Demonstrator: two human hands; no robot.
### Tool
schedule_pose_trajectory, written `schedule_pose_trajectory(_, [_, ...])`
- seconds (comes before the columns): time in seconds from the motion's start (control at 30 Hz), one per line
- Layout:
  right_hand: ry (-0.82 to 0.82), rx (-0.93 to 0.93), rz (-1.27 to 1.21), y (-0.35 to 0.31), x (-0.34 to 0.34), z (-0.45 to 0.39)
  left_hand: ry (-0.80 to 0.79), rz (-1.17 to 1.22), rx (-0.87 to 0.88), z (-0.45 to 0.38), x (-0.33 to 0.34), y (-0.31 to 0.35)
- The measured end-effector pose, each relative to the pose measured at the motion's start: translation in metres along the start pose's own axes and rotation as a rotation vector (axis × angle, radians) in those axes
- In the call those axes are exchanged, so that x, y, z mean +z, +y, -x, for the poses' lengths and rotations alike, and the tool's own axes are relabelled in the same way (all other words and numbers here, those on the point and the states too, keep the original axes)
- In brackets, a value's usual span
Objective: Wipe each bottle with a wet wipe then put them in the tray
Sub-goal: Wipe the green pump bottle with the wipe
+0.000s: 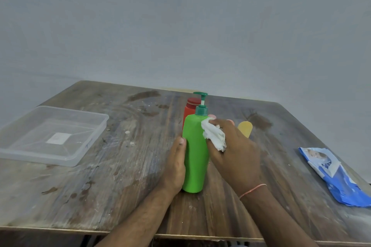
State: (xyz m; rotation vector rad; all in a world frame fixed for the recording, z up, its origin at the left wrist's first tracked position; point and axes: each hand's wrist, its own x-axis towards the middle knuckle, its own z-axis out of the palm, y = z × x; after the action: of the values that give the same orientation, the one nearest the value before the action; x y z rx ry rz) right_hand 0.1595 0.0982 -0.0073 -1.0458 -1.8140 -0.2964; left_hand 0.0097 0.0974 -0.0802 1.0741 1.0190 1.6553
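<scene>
A green pump bottle point(194, 156) stands upright on the wooden table point(124, 166) in the middle. My left hand point(175, 166) grips its left side near the base. My right hand point(234, 152) holds a crumpled white wet wipe point(213, 133) against the bottle's upper right shoulder. A red bottle point(189, 110) stands right behind the green one, partly hidden. A yellow bottle point(245, 128) shows behind my right hand, mostly covered. The clear plastic tray point(88, 142) lies at the left with no bottle in it.
A blue wet wipe pack point(333, 174) lies at the table's right edge. A grey wall rises behind the table. The tabletop is stained and scratched, and its front edge runs just below my forearms.
</scene>
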Motion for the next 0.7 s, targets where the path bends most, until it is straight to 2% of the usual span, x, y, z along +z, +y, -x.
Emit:
schedule_pose_trajectory(0.1, [-0.115, 0.096, -0.151, 0.003, 0.000, 0.018, 0.020, 0.053, -0.033, 0.002, 0.001, -0.002])
schedule_pose_trajectory(0.23, [-0.284, 0.081, -0.261, 0.008, 0.004, 0.056, 0.070, 0.085, -0.065, -0.002, -0.001, -0.004])
schedule_pose_trajectory(0.43, [-0.541, 0.036, -0.151, 0.026, -0.002, 0.105, 0.086, 0.078, 0.036, -0.005, -0.002, -0.005])
schedule_pose_trajectory(0.53, [-0.555, 0.009, -0.131, 0.033, -0.014, 0.105, 0.057, 0.071, 0.060, -0.005, -0.003, -0.005])
schedule_pose_trajectory(0.7, [-0.485, 0.114, 0.003, 0.064, -0.047, 0.108, 0.011, 0.071, 0.095, -0.001, -0.004, -0.004])
